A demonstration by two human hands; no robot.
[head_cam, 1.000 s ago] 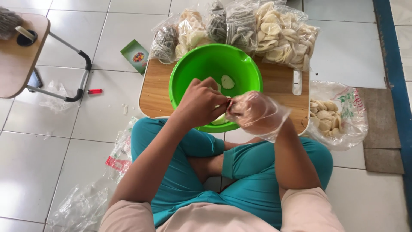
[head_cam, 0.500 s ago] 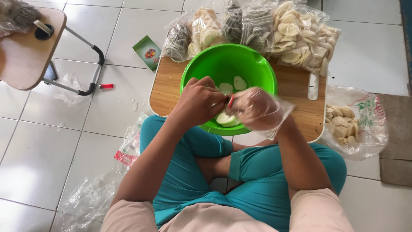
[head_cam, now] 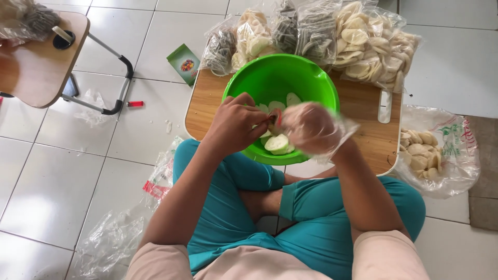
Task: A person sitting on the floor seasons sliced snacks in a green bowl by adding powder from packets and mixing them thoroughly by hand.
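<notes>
Both hands meet over the round green plastic bowl (head_cam: pixel 280 83) on the low wooden table (head_cam: pixel 363 124). The left hand (head_cam: pixel 236 124) is curled and pinches a small red thing. The right hand (head_cam: pixel 308 127) wears a clear plastic bag and grips it too. Pale slices (head_cam: pixel 276 143) lie in the bowl

A bright green plastic bowl (head_cam: pixel 306 78) sits upright on the wooden surface (head_cam: pixel 207 103), its near rim over the surface's front edge. Pale round slices (head_cam: pixel 276 143) with greenish skin lie loose on its bottom. The left hand (head_cam: pixel 236 124) and the right hand (head_cam: pixel 308 127), the latter wrapped in a clear plastic bag, meet above the bowl, pinching something small and reddish between them.
</notes>
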